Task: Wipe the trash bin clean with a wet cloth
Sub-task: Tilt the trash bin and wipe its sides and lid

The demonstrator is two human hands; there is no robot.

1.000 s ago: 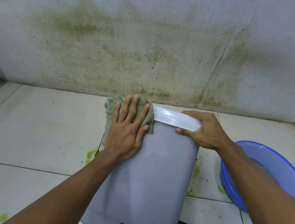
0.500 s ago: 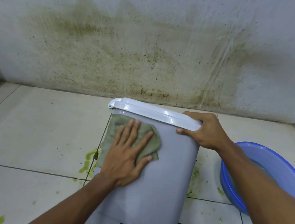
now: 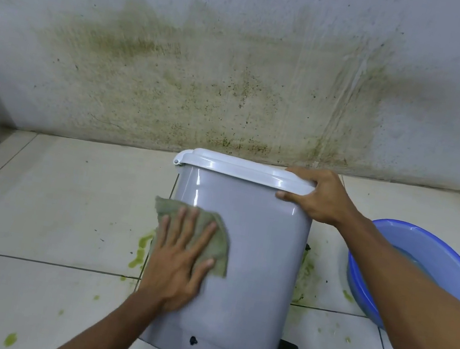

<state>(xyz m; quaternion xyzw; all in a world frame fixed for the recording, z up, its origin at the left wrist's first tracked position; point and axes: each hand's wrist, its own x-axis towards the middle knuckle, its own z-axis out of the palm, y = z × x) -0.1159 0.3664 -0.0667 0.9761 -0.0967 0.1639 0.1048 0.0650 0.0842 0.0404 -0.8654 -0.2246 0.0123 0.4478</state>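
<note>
Both hands on bin (image 3: 255, 254), lid (image 3: 241, 170) toward wall (image 3: 242, 54).

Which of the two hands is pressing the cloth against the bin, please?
The left hand, spread flat on the green cloth; the right hand only grips the bin at its white lid.

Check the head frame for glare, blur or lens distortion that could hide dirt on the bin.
Head view: even, soft light with no hard shadows; thin glare streaks on the grey plastic trash bin near its white lid; slight motion blur on the left hand and green cloth; the right hand is sharp; wide-angle bending curves the tile lines and wall base.
</note>
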